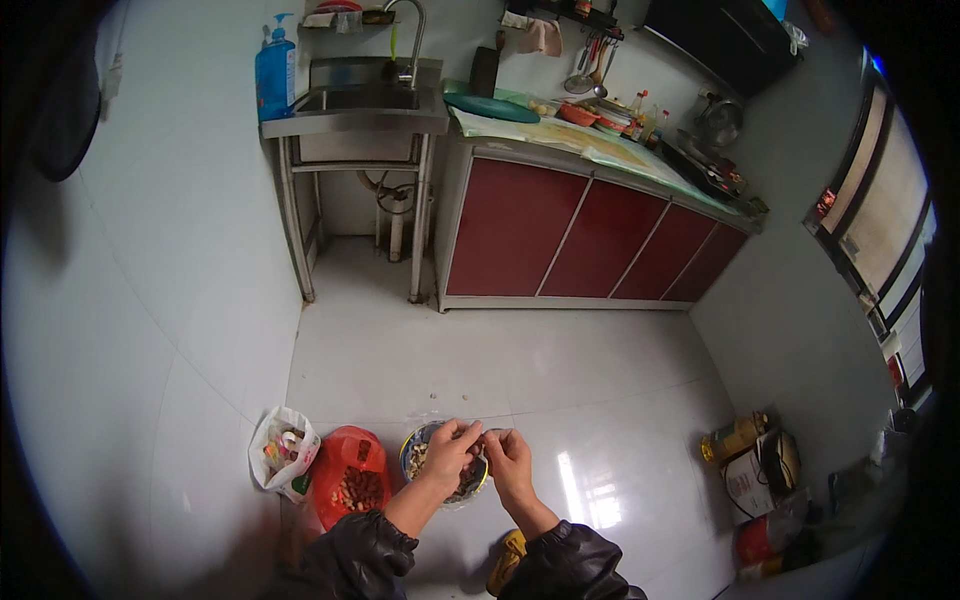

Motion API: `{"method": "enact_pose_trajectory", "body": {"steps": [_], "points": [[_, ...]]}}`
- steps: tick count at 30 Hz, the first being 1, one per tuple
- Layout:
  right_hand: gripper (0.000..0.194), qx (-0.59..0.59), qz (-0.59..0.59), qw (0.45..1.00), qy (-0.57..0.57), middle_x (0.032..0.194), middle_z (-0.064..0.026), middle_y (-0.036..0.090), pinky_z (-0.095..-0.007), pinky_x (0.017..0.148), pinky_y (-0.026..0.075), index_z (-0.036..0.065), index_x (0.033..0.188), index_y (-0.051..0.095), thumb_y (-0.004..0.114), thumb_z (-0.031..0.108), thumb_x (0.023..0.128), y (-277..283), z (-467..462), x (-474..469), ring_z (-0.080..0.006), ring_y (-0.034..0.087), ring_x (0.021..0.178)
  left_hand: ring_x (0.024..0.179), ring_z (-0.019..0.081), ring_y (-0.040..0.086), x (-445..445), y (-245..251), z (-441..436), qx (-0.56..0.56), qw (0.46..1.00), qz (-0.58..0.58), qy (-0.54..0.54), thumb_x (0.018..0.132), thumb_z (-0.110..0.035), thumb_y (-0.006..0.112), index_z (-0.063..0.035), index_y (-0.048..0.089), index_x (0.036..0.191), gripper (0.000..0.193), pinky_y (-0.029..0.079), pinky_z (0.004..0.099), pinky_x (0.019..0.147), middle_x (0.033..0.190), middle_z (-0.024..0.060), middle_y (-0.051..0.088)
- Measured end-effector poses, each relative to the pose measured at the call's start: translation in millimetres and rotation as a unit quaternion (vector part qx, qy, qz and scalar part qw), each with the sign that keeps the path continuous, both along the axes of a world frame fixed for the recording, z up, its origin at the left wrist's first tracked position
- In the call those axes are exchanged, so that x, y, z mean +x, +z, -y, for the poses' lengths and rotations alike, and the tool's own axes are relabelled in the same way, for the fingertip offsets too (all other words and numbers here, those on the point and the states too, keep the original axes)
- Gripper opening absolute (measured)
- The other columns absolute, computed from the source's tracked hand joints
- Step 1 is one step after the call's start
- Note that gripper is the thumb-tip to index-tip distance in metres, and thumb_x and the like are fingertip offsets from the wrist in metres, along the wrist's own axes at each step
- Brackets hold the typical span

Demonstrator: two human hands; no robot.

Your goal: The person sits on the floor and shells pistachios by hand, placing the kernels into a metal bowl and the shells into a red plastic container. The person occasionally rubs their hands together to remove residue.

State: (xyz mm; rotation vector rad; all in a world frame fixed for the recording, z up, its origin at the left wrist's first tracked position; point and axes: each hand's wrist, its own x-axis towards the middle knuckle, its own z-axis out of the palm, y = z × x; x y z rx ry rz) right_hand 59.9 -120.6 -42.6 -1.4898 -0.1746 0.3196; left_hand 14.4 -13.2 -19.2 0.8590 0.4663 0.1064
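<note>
My left hand [450,454] is over a round basin [405,455] with a yellowish rim, its fingers curled and the thumb pointing right. Close against it, my right hand [510,459] has thumb and forefinger pinched together by the basin's right edge. Whatever small thing may lie between the fingertips is too small and hidden to tell. Pale pieces [417,459], like shelled nuts or shells, show at the basin's left side, with darker matter lower down. Left of the basin stands an open red plastic bag [325,480] holding reddish-brown and pale nut-like pieces [361,487].
A white plastic bag [262,469] of mixed wrappers stands at the left wall. Two small bits [448,396] lie on the tiled floor [600,360]. A yellow shoe [508,559] shows below my right wrist. Bottles and bags [739,442] line the right wall. Ahead are a sink [360,124] and red cabinets [517,225].
</note>
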Motion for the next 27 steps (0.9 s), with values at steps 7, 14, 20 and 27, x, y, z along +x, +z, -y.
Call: {"method": "enact_pose_trajectory", "body": {"steps": [7, 14, 20, 27], "points": [[0.019, -0.138, 0.22, 0.965, 0.037, 0.079, -0.0046, 0.054, -0.0273, 0.066, 0.044, 0.0, 0.088, 0.052, 0.049, 0.017, 0.095, -19.5, 3.6, -0.4, -0.0117, 0.05, 0.073, 0.05, 0.0041, 0.039, -6.8, -3.2, -0.9, 0.072, 0.997, 0.009, 0.004, 0.091, -0.02, 0.06, -0.0076, 0.052, 0.083, 0.017, 0.028, 0.0194, 0.041, 0.068, -0.0017, 0.049], [0.025, -0.083, 0.171, 0.982, -0.007, 0.065, -0.0107, 0.047, -0.035, 0.058, 0.038, -0.001, 0.076, 0.044, 0.053, 0.014, 0.093, -3.6, -0.7, -9.8, -0.0218, 0.043, 0.06, 0.048, 0.0046, 0.039, -8.7, 3.7, 2.9, 0.027, 0.998, -0.062, -0.006, 0.091, -0.024, 0.06, -0.0079, 0.052, 0.083, 0.019, 0.029, 0.0205, 0.041, 0.064, -0.0022, 0.048], [0.032, -0.175, 0.209, 0.962, 0.017, 0.062, -0.015, 0.044, -0.0382, 0.056, 0.035, 0.0, 0.073, 0.042, 0.051, 0.021, 0.094, 7.1, -6.0, -3.2, -0.0253, 0.041, 0.058, 0.045, 0.0052, 0.038, -1.6, 5.0, -0.7, 0.048, 0.999, -0.009, 0.019, 0.091, -0.024, 0.06, -0.0086, 0.052, 0.081, 0.019, 0.027, 0.0214, 0.038, 0.058, -0.0024, 0.046], [0.026, -0.196, 0.299, 0.934, 0.013, 0.067, -0.0208, 0.057, -0.0445, 0.053, 0.04, -0.001, 0.078, 0.046, 0.054, 0.02, 0.092, 8.7, -10.6, -4.3, -0.0392, 0.054, 0.06, 0.044, 0.0064, 0.038, 0.4, -2.7, -4.5, 0.059, 0.996, -0.04, 0.047, 0.089, -0.027, 0.062, -0.0078, 0.052, 0.076, 0.025, 0.028, 0.023, 0.038, 0.058, -0.0021, 0.045]]}}
